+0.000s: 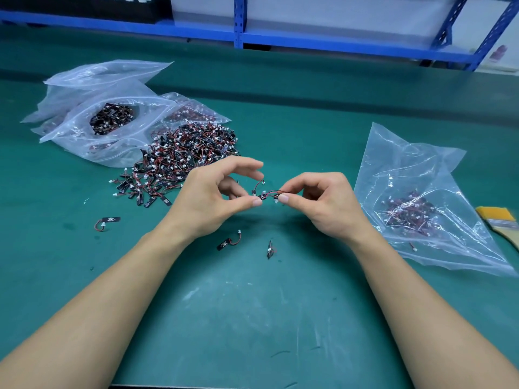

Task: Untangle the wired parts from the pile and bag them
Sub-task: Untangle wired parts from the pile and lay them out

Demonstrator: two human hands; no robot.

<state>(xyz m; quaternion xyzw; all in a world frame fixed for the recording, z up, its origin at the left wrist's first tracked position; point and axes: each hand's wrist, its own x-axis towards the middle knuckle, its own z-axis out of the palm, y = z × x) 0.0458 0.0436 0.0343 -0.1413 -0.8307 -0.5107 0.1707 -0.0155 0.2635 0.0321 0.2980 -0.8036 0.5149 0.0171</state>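
1. Grip state: the left hand (213, 197) pinches one end of a small tangle of wired parts (266, 195), and the right hand (323, 203) pinches the other end. Both hands are closed on this tangle. It is held in the air in front of the pile (185, 155), toward its right side.
2. Step in hand: judged from the grip, the tangle is being pulled apart. It is not yet separated and not yet bagged.
3. Work done: the clear bag (415, 209) well to the right of the pile holds a modest heap of parts. One further part (412, 247) lies at that bag's near edge; whether it is inside cannot be told.
4. Work left: the pile is large and dense. It appears to hold far more parts than the right-hand bag, so most of the task remains.
5. Count, hands: two, both engaged.
6. Count, held parts: at least two; the exact number cannot be told.
7. Count, loose single parts on the green mat (252, 318): three, all in front of the pile: one (108, 221) front-left, one (229, 242) and one (270, 249) front-right.
8. Count, bags: one right of the pile; an overlapping stack of bags (112, 122) behind-left of the pile, touching it, at least three, some holding parts.
9. Count, other items: one brush (500, 220), far right of the pile, beyond the bag.
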